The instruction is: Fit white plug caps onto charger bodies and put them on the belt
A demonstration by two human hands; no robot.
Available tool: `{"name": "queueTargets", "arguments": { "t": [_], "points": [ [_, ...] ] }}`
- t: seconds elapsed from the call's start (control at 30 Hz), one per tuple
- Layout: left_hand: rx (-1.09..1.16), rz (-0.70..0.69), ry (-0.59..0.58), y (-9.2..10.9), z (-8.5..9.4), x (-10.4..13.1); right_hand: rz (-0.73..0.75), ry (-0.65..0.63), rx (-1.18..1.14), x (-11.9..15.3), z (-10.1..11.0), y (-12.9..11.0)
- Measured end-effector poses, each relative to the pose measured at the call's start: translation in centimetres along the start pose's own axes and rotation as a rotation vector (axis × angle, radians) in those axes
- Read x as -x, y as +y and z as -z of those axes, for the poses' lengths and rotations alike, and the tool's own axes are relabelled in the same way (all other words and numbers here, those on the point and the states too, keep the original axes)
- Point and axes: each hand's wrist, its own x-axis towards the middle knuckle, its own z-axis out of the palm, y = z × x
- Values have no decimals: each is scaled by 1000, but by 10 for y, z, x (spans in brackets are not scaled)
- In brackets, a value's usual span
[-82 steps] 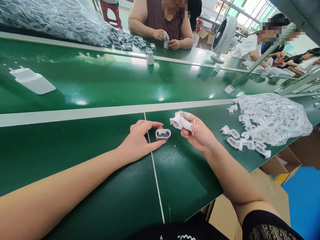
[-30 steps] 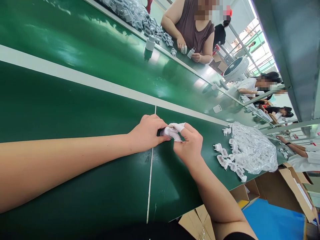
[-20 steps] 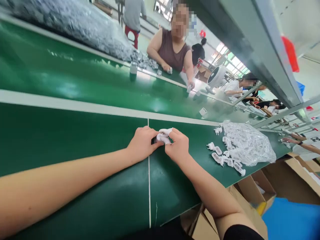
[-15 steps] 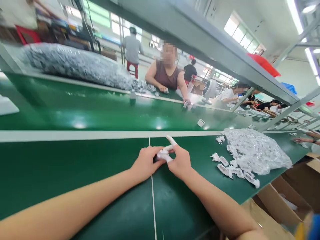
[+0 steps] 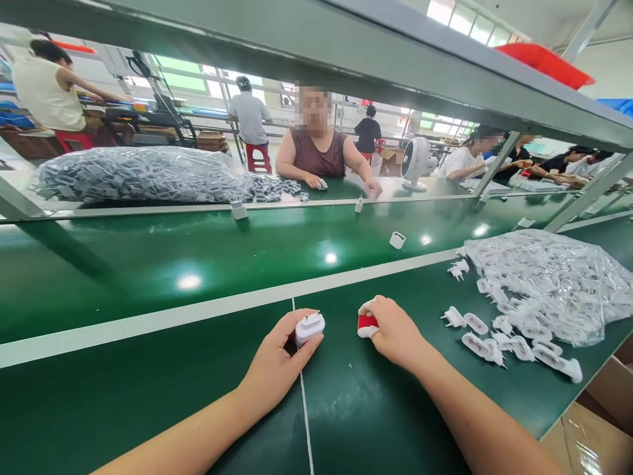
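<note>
My left hand (image 5: pixel 277 356) is closed around a white plug charger (image 5: pixel 310 328), its plug side turned up. To the right, my right hand (image 5: pixel 395 333) pinches a small red piece (image 5: pixel 366 322) between thumb and fingers; its exact kind is hidden. White covers sit on the tips of my right thumb and fingers. The two hands are apart, just above the green work surface (image 5: pixel 341 422). Right of my right hand lie several loose white plug parts (image 5: pixel 477 323), spilling from a clear plastic bag (image 5: pixel 558 277) full of them.
Beyond a white divider strip (image 5: pixel 227 307) runs a green belt (image 5: pixel 148 251) with a white charger shell (image 5: pixel 397 240) on it. A co-worker (image 5: pixel 319 152) sits opposite, near a bag of grey parts (image 5: pixel 143 175). A metal shelf beam (image 5: pixel 316 46) crosses overhead.
My hands were together at the white charger and have moved apart. The charger stays in my left hand, and a red piece now shows in my right. The view has turned and tilted.
</note>
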Motion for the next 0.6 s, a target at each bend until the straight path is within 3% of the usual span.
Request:
{"name": "queueTargets", "arguments": {
  "t": [0.23, 0.37, 0.5, 0.6],
  "points": [
    [-22, 69, 5, 0, -1, 2, 49, 125, -176, 2, -8, -5],
    [-29, 77, 22, 1, 0, 3, 106, 224, -456, 1, -14, -8],
    [-7, 73, 40, 2, 2, 4, -17, 72, -843, 0, -18, -14],
    [-32, 41, 29, 2, 2, 3, -119, -51, -980, 1, -21, -19]
  ]
}}
